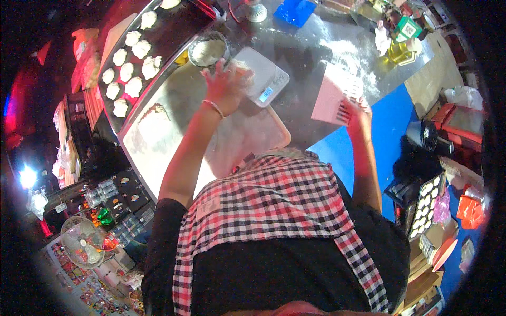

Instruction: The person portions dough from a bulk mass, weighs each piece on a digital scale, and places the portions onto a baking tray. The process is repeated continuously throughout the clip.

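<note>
My left hand (pixel 226 89), wearing a bracelet, is spread palm down between a metal bowl (pixel 208 49) of pale flour-like stuff and a white digital kitchen scale (pixel 259 71). Its fingers blur over the scale's near left side, and the space beneath the palm is hidden. The scale's display is lit. In my right hand (pixel 359 112) is the edge of a pink flat sheet (pixel 330 94) with dark slot-like stripes, possibly a dough scraper. White flour (pixel 348 55) lies scattered past it on the metal tabletop (pixel 302 67).
A dark tray (pixel 158 43) with several white dough lumps (pixel 126 72) stands at the upper left. A pale board (pixel 253 146) lies before me with a bright white mass (pixel 153 122) on it. An oil jug (pixel 401 51) and a blue sheet (pixel 294 12) are at the far side.
</note>
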`<act>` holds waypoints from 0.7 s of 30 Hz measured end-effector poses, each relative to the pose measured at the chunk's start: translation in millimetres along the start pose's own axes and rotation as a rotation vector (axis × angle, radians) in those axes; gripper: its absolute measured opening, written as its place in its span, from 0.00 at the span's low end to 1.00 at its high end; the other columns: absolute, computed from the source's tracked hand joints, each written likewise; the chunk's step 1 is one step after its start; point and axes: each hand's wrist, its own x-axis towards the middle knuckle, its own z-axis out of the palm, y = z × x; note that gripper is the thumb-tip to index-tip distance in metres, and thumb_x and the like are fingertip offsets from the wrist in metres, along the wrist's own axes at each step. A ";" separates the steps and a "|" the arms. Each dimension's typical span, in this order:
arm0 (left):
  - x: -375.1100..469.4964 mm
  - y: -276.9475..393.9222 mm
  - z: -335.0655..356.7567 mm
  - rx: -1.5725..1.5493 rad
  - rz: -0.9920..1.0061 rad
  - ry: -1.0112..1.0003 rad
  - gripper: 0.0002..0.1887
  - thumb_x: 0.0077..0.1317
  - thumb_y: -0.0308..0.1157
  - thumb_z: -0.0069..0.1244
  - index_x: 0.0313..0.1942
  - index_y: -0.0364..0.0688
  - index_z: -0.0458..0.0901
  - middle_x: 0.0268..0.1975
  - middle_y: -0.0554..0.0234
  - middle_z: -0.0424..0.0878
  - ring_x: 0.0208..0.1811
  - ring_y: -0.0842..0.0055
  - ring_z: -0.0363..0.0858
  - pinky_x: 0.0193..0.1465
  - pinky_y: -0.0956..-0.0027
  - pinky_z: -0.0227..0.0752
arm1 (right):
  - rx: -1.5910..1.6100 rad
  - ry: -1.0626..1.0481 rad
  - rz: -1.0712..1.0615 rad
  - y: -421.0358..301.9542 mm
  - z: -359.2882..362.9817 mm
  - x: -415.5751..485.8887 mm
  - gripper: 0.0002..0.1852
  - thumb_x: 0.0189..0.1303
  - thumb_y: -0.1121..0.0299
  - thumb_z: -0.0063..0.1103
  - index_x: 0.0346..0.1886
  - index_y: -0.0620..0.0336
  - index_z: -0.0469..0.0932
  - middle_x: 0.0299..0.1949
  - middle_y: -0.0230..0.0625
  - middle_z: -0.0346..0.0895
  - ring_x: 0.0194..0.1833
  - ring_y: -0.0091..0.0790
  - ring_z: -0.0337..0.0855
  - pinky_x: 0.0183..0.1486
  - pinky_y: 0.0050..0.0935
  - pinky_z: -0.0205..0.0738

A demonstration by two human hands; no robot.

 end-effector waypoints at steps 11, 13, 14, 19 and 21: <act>-46.6 -38.2 -17.6 -0.398 -0.115 0.128 0.23 0.65 0.39 0.52 0.59 0.44 0.75 0.59 0.48 0.75 0.61 0.52 0.71 0.66 0.53 0.63 | 0.013 -0.051 -0.080 -11.2 1.9 26.3 0.12 0.61 0.72 0.63 0.48 0.61 0.77 0.36 0.38 0.83 0.31 0.31 0.85 0.31 0.29 0.81; -53.2 -41.7 -15.4 -0.394 -0.103 0.146 0.22 0.65 0.39 0.52 0.58 0.42 0.76 0.50 0.50 0.81 0.54 0.55 0.77 0.60 0.58 0.69 | 0.006 -0.060 -0.063 -12.0 7.4 25.4 0.12 0.61 0.72 0.63 0.48 0.61 0.78 0.35 0.38 0.83 0.31 0.31 0.85 0.31 0.29 0.81; -56.4 -42.3 -14.9 -0.417 -0.126 0.138 0.22 0.65 0.39 0.52 0.58 0.43 0.76 0.47 0.51 0.81 0.51 0.55 0.77 0.57 0.58 0.70 | 0.011 -0.064 -0.078 -12.2 10.8 24.9 0.12 0.61 0.72 0.63 0.48 0.60 0.78 0.35 0.38 0.83 0.31 0.31 0.85 0.31 0.29 0.81; -65.1 -42.7 -14.9 -0.452 -0.256 0.130 0.18 0.65 0.38 0.51 0.54 0.45 0.79 0.37 0.54 0.80 0.42 0.58 0.79 0.46 0.58 0.73 | -0.022 -0.056 -0.086 -13.9 23.9 22.2 0.11 0.61 0.73 0.63 0.47 0.59 0.78 0.34 0.36 0.82 0.30 0.29 0.84 0.30 0.28 0.80; -66.4 -42.2 -13.5 -0.458 -0.324 0.044 0.19 0.64 0.39 0.54 0.55 0.45 0.79 0.43 0.53 0.82 0.43 0.60 0.82 0.47 0.61 0.75 | -0.023 -0.074 -0.073 -14.4 26.7 22.6 0.08 0.62 0.74 0.62 0.44 0.60 0.78 0.35 0.37 0.82 0.31 0.30 0.84 0.32 0.30 0.81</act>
